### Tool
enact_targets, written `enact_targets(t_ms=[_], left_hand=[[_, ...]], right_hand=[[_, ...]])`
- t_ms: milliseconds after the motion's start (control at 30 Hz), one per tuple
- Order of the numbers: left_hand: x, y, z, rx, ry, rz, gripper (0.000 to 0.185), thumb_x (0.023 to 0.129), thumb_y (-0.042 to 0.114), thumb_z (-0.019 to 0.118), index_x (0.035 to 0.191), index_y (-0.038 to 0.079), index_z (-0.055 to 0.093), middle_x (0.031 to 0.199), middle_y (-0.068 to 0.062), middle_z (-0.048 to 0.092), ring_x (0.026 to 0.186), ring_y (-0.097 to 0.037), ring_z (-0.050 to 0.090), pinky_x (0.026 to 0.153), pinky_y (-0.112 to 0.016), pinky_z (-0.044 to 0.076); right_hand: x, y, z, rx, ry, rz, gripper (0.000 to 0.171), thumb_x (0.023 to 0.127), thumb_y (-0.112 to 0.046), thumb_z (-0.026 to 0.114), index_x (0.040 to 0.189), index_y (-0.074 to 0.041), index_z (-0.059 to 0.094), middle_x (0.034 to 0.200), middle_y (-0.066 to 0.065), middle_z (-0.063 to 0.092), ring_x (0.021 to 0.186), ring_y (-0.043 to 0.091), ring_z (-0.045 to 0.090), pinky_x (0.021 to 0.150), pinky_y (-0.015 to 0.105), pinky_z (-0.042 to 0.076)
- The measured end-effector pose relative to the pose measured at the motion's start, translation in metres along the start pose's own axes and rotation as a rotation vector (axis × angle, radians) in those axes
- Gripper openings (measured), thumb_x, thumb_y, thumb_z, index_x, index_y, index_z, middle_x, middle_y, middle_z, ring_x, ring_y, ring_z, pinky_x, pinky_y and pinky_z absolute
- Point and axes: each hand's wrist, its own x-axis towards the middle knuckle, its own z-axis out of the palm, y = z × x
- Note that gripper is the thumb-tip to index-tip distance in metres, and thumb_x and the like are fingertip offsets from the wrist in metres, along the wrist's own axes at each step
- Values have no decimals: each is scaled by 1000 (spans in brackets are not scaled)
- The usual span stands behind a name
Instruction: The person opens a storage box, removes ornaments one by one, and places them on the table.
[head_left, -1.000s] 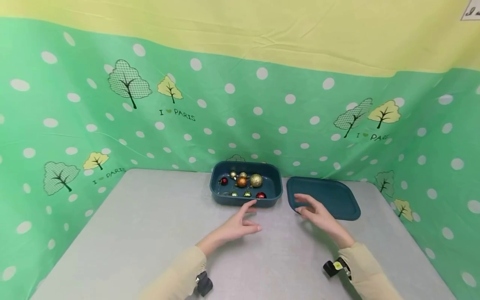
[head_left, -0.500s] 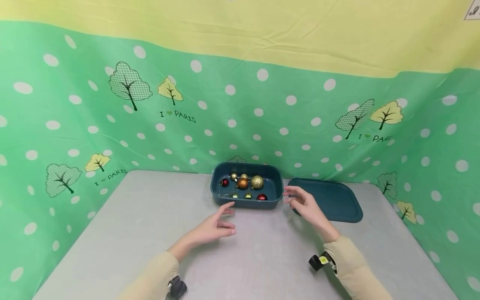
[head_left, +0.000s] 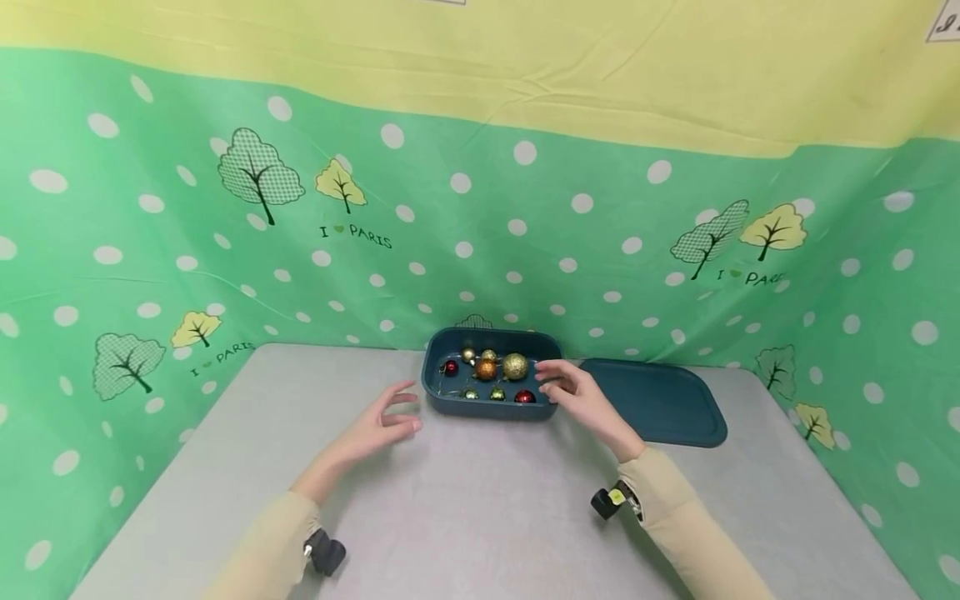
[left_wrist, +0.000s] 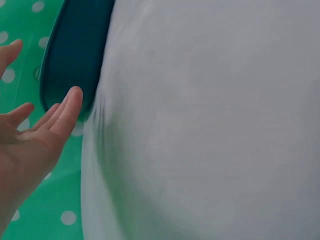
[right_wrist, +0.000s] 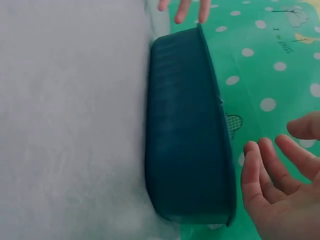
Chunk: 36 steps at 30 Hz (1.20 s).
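A dark teal box [head_left: 450,403] [right_wrist: 185,145] [left_wrist: 75,55] stands at the back of the grey table [head_left: 480,500], holding several small baubles: a gold glitter one [head_left: 514,365], an orange one [head_left: 485,367], red ones [head_left: 525,397] and green ones. My left hand [head_left: 382,423] [left_wrist: 30,135] hovers open just left of the box, fingers spread, touching nothing. At the box's right end my right hand [head_left: 573,393] [right_wrist: 280,180] is open too, fingers relaxed over the rim; whether it touches the rim I cannot tell. The box's teal lid [head_left: 660,400] lies flat to the right.
A green dotted cloth with tree prints [head_left: 262,167] walls the table at the back and both sides, close behind the box. Bare grey tabletop [head_left: 225,433] stretches to the left and in front of the box.
Both hands moved left and away from me. The left went from in front of the box to its left end; the right left the lid and reached the box's right end.
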Motion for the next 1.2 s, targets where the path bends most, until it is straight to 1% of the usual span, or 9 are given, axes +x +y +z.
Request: enact_targets(t_ms=[167, 300, 433, 567, 667, 733, 833, 1000, 1200], left_hand=[[17, 2, -4, 37, 63, -11, 77, 92, 14, 66, 152, 3, 20, 147, -31, 28, 125, -47, 44, 98, -51, 43], [37, 1, 1, 106, 76, -13, 81, 92, 22, 66, 154, 6, 16, 153, -27, 19, 131, -48, 36, 102, -56, 36], [57, 3, 5, 136, 80, 2, 82, 94, 26, 64, 156, 15, 12, 158, -19, 8, 135, -50, 26, 107, -57, 28], [72, 7, 8, 204, 81, 25, 83, 94, 31, 63, 157, 20, 11, 160, -16, 7, 139, -48, 17, 109, -60, 19], [79, 11, 11, 249, 78, 7, 86, 92, 34, 65, 157, 20, 10, 160, -16, 6, 142, -42, 10, 109, -62, 15], [81, 11, 11, 248, 76, -13, 89, 91, 34, 67, 157, 19, 9, 160, -16, 4, 143, -40, 8, 109, -62, 14], [83, 10, 10, 211, 67, -39, 91, 91, 32, 67, 157, 16, 6, 159, -18, 3, 143, -41, 6, 110, -61, 13], [89, 5, 5, 147, 51, -75, 93, 91, 32, 68, 156, 15, 4, 159, -19, 1, 143, -42, 4, 110, -61, 11], [93, -5, 3, 176, 30, -108, 101, 88, 34, 71, 157, 15, 0, 159, -19, 0, 143, -41, 4, 112, -57, 11]], right_hand=[[13, -4, 10, -50, -9, 14, 32, 96, 5, 52, 128, 10, 52, 119, 27, 57, 108, 42, 57, 89, 47, 48], [22, -2, 12, -51, -29, 61, 31, 97, 0, 54, 127, 10, 53, 121, 27, 57, 111, 40, 55, 92, 51, 46], [31, 7, 9, -82, -92, 85, 31, 99, -7, 55, 127, 6, 55, 126, 24, 56, 113, 34, 55, 93, 48, 46], [40, 13, 3, 20, -163, 135, 33, 99, -9, 54, 128, 6, 54, 130, 27, 51, 117, 41, 51, 94, 49, 46], [44, 17, 0, 133, -191, 198, 35, 99, -9, 54, 130, 7, 51, 133, 29, 47, 121, 47, 46, 94, 48, 47], [47, 19, -1, 157, -206, 230, 37, 99, -9, 54, 132, 8, 50, 134, 28, 46, 123, 47, 45, 94, 45, 48], [50, 20, 0, 122, -231, 248, 39, 99, -11, 54, 133, 8, 49, 134, 26, 47, 122, 45, 47, 92, 44, 49], [55, 20, 1, 38, -308, 245, 42, 98, -13, 56, 133, 8, 49, 133, 28, 48, 116, 42, 53, 91, 49, 49], [62, 22, 2, 24, -405, 290, 44, 96, -12, 59, 136, 5, 48, 130, 25, 51, 110, 32, 58, 86, 45, 52]])
